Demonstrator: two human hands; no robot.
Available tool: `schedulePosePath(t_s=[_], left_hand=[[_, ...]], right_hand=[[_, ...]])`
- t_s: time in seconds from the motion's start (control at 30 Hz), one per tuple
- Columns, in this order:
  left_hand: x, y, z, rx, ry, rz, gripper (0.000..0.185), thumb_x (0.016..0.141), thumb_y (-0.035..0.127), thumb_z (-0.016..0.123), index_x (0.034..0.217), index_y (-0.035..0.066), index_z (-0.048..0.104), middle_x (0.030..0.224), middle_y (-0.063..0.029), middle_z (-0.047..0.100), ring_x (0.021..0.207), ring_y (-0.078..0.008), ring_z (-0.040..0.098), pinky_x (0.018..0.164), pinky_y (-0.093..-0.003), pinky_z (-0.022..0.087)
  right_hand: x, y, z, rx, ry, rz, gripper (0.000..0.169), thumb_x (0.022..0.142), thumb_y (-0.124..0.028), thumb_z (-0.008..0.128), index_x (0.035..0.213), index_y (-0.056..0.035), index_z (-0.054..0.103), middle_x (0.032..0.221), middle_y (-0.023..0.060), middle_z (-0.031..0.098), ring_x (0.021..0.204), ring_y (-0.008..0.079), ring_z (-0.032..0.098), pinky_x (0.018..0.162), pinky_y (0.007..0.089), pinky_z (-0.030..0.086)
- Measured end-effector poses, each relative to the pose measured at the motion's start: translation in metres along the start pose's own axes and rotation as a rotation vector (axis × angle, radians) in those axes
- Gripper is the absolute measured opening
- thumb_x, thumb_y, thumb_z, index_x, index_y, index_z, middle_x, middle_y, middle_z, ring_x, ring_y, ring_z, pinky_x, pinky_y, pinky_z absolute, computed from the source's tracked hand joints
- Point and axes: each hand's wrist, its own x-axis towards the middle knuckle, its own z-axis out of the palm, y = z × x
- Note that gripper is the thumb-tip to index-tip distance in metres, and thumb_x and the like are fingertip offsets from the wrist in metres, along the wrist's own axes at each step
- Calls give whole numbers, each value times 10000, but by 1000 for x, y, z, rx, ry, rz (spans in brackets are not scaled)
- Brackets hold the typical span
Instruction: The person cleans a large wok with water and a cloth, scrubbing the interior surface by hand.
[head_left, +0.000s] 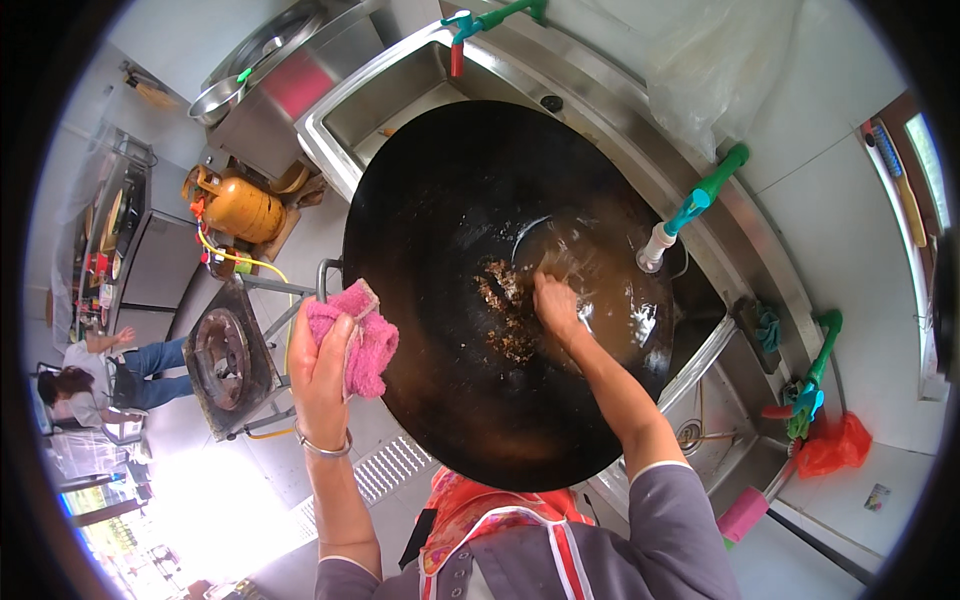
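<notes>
A large black wok (450, 187) rests tilted over the sink edge, with brown water (600, 262) pooled in its right part. Dark, crumbly food scraps (510, 337) lie near its middle. My left hand (322, 360) grips a folded pink cloth (364, 337) beside the wok's metal loop handle (325, 277); whether the fingers also hold that handle is hard to tell. At the edge of the water, my right hand (556, 304) reaches into the wok with curled fingers. Its fingertips are partly hidden, so what they hold, if anything, cannot be made out.
Steel sink basins (420, 90) flank the wok, with green pipe taps (694, 202) behind. To the left stand a burner stand (229, 360) and an orange gas cylinder (244, 210) with a yellow hose. Another person (86, 382) sits at far left. A red plastic bag (836, 446) lies right.
</notes>
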Motion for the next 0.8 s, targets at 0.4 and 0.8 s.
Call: schedulePosePath(t_s=[0.4,0.8], left_hand=[[28,-5,-1,113,-85,26,125,923,128,483,976,19,512,768,14,524,641,-22,451,549,-184,379],[28,-11,-6,151,-72,85,116,912,135,502,948,24,503,745,23,511,638,-23,428,553,-189,371]], right_hand=[[18,-33,2,198,-82,-43,118,793,-84,538,852,-31,450,767,201,558,680,405,565,582,496,452],[71,-41,3,155,1,-60,65,763,-63,508,814,-27,490,766,213,581,686,406,582,596,496,461]])
